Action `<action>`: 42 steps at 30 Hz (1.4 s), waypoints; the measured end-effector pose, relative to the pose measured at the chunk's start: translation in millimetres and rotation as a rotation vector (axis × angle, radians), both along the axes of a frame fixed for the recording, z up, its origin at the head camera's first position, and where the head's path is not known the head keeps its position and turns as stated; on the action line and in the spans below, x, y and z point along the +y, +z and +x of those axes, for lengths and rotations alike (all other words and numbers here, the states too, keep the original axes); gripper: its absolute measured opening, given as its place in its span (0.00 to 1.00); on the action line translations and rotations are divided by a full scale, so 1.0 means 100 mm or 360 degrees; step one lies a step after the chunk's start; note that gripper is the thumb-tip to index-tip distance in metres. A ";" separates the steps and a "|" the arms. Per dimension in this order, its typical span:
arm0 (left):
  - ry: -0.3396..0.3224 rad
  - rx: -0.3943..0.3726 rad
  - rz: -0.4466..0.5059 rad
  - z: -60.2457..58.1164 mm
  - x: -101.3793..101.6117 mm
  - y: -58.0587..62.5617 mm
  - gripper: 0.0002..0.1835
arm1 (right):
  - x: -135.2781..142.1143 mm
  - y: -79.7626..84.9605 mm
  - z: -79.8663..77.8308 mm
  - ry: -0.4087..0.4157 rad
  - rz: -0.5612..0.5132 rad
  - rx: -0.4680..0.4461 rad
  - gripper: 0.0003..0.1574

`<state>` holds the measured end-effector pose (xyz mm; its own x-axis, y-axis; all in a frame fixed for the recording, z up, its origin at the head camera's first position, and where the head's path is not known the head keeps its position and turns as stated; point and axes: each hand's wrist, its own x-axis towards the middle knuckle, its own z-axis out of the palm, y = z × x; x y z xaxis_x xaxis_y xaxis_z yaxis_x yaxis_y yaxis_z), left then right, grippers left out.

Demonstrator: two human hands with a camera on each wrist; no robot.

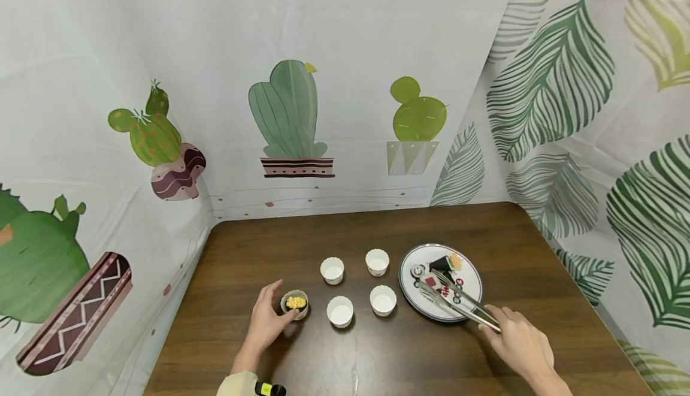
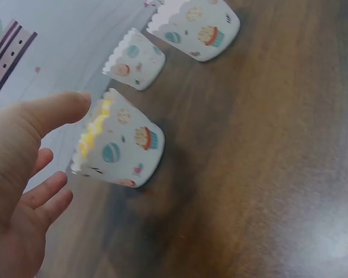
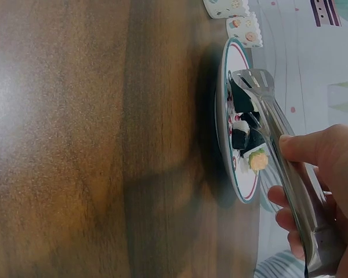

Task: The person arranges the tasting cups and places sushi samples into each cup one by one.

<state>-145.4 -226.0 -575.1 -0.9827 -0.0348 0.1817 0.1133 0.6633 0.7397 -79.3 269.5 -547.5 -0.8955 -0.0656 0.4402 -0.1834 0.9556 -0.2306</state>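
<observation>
Sushi pieces (image 1: 439,264) on the plate (image 1: 472,273), tongs (image 3: 298,197) poised over them

Several pieces lie on the plate at the right of the tabletop (image 1: 420,363); one yellow-topped piece (image 1: 295,302) sits in a filled cup (image 2: 124,147) at the left. The right hand (image 1: 518,341) grips the metal tongs, whose ends reach over the plate. The step in hand looks like taking up a piece there; the next move would call for setting the tips on either side of one piece and squeezing lightly, as a soft roll could deform. The left hand (image 1: 266,322) is released, thumb and fingers spread beside the filled cup; whether it touches the rim I cannot tell.

Only the head view shows all four other cups (image 1: 340,313), two near and two far, between the filled cup and the plate. The left wrist view adds the cupcake print (image 2: 146,138) on the filled cup's side. The right wrist view shows the tongs' tips standing apart by a dark-wrapped piece (image 3: 239,98); contact is unclear.
</observation>
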 end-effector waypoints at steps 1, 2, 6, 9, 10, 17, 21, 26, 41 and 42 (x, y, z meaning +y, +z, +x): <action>-0.0006 0.0012 0.0008 0.00 0.00 0.02 0.42 | 0.00 0.00 0.00 0.0000 0.0001 0.0004 0.25; -0.0011 0.0029 0.0017 0.00 0.00 0.04 0.42 | 0.00 0.00 0.00 0.0003 0.0001 0.0011 0.25; -0.0034 0.0078 0.0019 -0.02 0.02 0.10 0.42 | 0.01 0.01 0.00 0.0008 -0.0001 0.0040 0.25; -0.0049 0.0104 0.0020 -0.03 0.06 0.14 0.42 | 0.01 0.02 0.00 0.0007 -0.0008 0.0055 0.25; -0.0054 0.0113 0.0022 -0.03 0.08 0.16 0.42 | 0.01 0.02 0.00 0.0010 -0.0009 0.0060 0.25; -0.0094 0.0107 0.0008 -0.04 0.20 0.25 0.41 | 0.01 0.04 0.00 0.0041 -0.0012 0.0107 0.25; -0.0137 0.0152 -0.0005 -0.04 0.27 0.26 0.42 | 0.02 0.05 -0.01 0.0051 -0.0001 0.0135 0.25; -0.0217 0.0214 0.0005 -0.04 0.37 0.26 0.42 | 0.02 0.07 -0.01 0.0046 0.0003 0.0134 0.26; -0.0388 0.0236 -0.0041 0.02 0.73 0.14 0.43 | 0.00 0.13 -0.04 0.0077 -0.0001 0.0151 0.25; -0.0394 0.0229 -0.0046 0.03 0.74 0.13 0.43 | 0.00 0.14 -0.05 0.0079 0.0001 0.0152 0.25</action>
